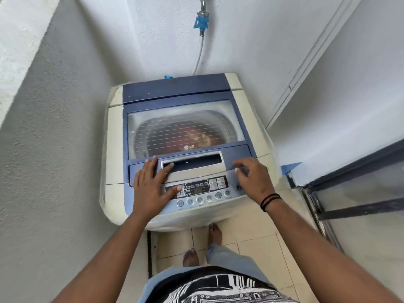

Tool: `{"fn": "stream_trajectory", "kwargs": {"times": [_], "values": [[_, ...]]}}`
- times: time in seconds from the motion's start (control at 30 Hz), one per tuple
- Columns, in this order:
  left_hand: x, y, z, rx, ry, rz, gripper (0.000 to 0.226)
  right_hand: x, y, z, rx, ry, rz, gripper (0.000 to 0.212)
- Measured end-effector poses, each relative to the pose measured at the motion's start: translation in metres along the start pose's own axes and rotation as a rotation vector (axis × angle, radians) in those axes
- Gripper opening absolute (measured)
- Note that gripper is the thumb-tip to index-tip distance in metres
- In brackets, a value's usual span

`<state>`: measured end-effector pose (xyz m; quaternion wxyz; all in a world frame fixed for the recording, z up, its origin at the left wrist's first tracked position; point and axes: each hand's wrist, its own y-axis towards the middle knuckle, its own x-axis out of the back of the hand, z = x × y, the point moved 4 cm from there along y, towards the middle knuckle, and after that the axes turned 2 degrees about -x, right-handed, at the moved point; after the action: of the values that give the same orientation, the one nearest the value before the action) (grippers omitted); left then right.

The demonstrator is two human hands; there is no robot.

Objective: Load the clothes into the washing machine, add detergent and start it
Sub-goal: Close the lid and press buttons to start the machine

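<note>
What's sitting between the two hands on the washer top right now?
In the head view, the recessed lid handle and, nearer the person, the control panel lie between the left hand and right hand.

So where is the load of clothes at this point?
The reddish clothes lie in the drum, seen through the closed clear lid of the cream-and-blue top-loading washing machine, mid-frame in the head view, behind both hands.

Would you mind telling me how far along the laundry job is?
Done: reddish clothes lie in the drum under the closed lid. In hand: the left hand rests flat on the lid's front edge and the control panel; the right hand is at the panel's right end. Left: starting it; detergent cannot be judged.
</note>
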<state>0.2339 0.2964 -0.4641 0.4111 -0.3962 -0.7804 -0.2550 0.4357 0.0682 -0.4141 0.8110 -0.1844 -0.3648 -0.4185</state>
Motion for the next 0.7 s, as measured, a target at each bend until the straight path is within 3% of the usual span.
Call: {"fn": "stream_trajectory", "kwargs": {"times": [0.23, 0.5, 0.7], "values": [[-0.009, 0.0, 0.008, 0.003, 0.076, 0.077, 0.063, 0.008, -0.05, -0.023, -0.164, -0.205, 0.08, 0.036], [-0.008, 0.0, 0.007, 0.009, 0.079, 0.106, 0.052, -0.005, -0.072, -0.029, -0.104, -0.697, 0.258, 0.07], [-0.004, 0.007, 0.012, 0.08, -0.1, 0.25, 0.043, -0.018, -0.066, -0.028, -0.122, -0.788, 0.228, 0.077]]}}
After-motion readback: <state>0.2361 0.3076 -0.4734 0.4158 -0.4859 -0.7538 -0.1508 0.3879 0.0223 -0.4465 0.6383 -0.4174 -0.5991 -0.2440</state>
